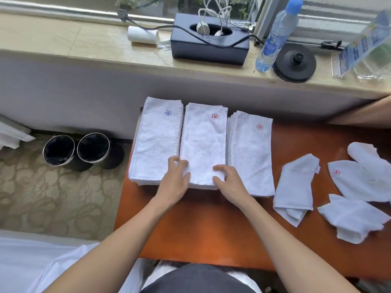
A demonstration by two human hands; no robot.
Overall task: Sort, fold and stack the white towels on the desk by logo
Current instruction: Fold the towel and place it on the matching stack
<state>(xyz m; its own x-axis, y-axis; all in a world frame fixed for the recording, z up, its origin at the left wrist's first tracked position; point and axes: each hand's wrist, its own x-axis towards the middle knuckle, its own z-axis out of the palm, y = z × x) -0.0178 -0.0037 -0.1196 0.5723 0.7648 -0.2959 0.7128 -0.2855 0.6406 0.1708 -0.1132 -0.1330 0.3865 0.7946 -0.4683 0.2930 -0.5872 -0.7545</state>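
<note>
1. Hands: my left hand (176, 178) and right hand (227, 180) grip the middle stack (203, 140) at its near end, with my curled fingertips partly hidden.
2. Loose towels (296, 182) lie to the right on the desk (211, 225), with most logos hidden.

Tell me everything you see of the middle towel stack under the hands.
The middle towel stack is white terry, folded long and narrow, layers showing at its near edge, a red flower logo near its far right corner. It lies flat on the desk, close between a blue-logo stack and another red-logo stack. The left hand and right hand rest on its near end; any pinch is unclear.
</note>
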